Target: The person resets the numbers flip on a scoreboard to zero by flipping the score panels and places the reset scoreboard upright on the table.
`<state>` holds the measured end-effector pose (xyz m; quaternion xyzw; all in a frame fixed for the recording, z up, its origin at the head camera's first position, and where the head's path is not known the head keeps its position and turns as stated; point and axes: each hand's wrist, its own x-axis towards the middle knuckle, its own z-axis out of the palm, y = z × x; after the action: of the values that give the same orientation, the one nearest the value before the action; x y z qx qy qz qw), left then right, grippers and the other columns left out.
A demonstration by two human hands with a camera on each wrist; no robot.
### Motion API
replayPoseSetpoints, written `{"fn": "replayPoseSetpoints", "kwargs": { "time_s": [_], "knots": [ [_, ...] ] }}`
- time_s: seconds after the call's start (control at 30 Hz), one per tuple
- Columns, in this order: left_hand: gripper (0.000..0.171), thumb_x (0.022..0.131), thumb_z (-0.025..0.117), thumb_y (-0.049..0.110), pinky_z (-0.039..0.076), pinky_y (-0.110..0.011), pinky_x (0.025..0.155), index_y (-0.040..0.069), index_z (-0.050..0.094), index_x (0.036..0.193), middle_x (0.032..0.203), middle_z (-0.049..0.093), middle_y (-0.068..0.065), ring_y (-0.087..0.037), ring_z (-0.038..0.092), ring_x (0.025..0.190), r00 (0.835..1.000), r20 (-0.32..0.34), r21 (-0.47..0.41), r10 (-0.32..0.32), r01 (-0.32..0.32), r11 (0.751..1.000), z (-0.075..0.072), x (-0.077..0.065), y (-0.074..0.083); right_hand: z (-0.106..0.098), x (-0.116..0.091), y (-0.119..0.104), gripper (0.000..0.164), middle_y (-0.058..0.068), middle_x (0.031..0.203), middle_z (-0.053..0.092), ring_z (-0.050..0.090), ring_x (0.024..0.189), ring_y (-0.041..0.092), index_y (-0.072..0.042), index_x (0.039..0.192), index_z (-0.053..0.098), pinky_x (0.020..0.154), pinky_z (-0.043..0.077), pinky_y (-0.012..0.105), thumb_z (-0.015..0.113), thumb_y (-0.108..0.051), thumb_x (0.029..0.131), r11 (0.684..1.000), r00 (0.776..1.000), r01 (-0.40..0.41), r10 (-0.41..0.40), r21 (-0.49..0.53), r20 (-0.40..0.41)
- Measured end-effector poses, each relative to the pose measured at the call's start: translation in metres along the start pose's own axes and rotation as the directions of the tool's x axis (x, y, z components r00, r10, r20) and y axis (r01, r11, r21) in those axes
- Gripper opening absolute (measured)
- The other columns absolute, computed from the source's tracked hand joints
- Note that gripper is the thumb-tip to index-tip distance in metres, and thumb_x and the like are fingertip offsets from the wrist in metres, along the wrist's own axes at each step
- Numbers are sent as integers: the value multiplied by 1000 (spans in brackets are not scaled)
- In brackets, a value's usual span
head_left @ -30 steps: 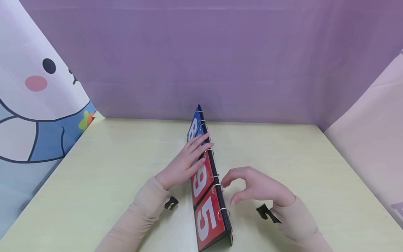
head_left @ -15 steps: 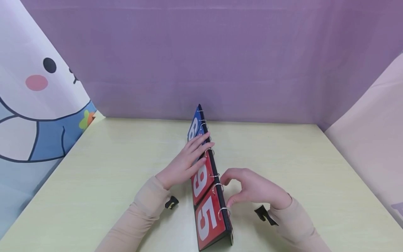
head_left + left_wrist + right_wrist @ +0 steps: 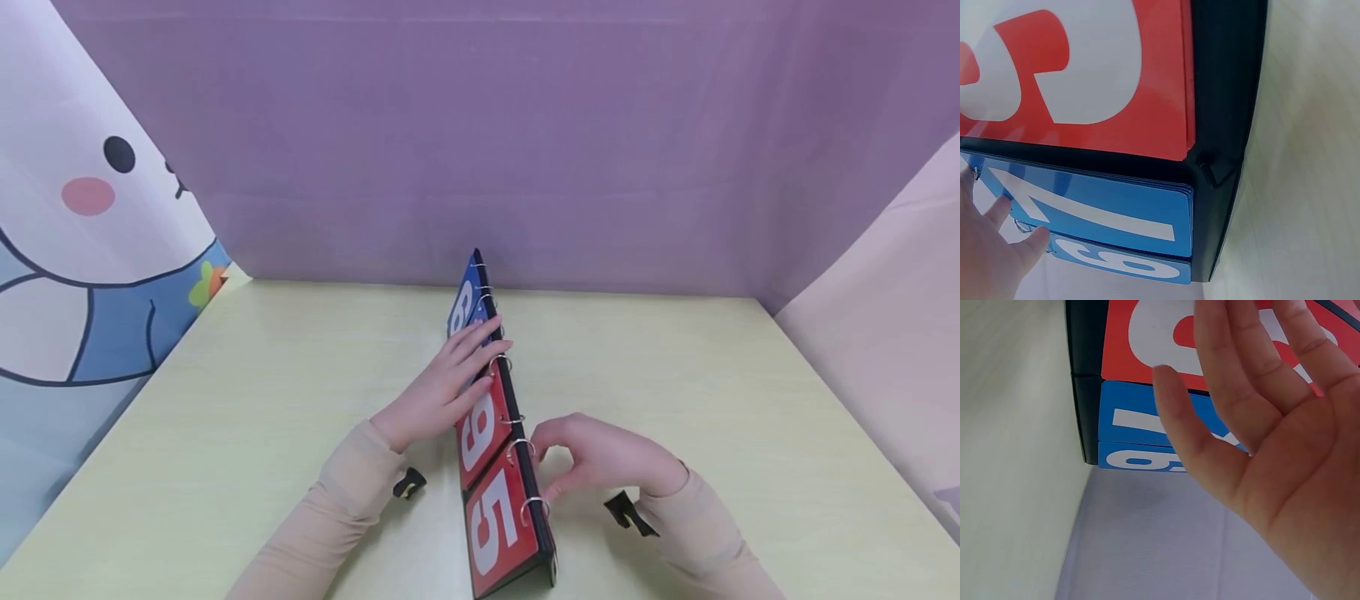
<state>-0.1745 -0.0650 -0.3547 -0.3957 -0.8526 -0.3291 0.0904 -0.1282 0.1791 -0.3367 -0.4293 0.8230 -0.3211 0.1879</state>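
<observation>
Two hands at a tented flip scoreboard point(image 3: 483, 442), mid-table point(image 3: 315, 350). Left hand point(image 3: 438, 387) spread across ridge; right hand point(image 3: 603, 454) loosely curved at right face, fingers unclenched. Likely light; cards point(image 3: 495, 529) stiff, slick: pinch loose edges.

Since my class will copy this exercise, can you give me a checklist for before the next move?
1. Board standing on table: ok.
2. Left hand lying across the board's top edge: ok.
3. Right hand beside the near rings: ok.
4. Right fingers gripping a card: cannot tell, tips partly hidden.
5. Every card on the left face uncovered: not ok, left hand covers part.
</observation>
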Motion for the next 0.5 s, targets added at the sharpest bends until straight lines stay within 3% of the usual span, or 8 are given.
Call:
{"fn": "replayPoseSetpoints", "kwargs": {
  "time_s": [0.3,0.5],
  "knots": [
    [46,100,39,32,31,-50,107,21,38,144,158,16,3,-25,15,145,1000,0,3,-4,4,1000,1,1,-1,-1,-1,7,32,-10,89,66,59,83,7,-17,87,63,78,50,29,71,-45,74,999,998,27,-28,29,54],
    [46,100,40,30,30,-50,108,21,37,144,158,17,2,-26,16,145,1000,3,9,-9,9,1000,1,0,-1,-2,-3,12,30,-9,79,62,55,74,7,-11,75,57,69,49,28,72,-37,75,998,991,21,-30,66,133]
  ]
}}
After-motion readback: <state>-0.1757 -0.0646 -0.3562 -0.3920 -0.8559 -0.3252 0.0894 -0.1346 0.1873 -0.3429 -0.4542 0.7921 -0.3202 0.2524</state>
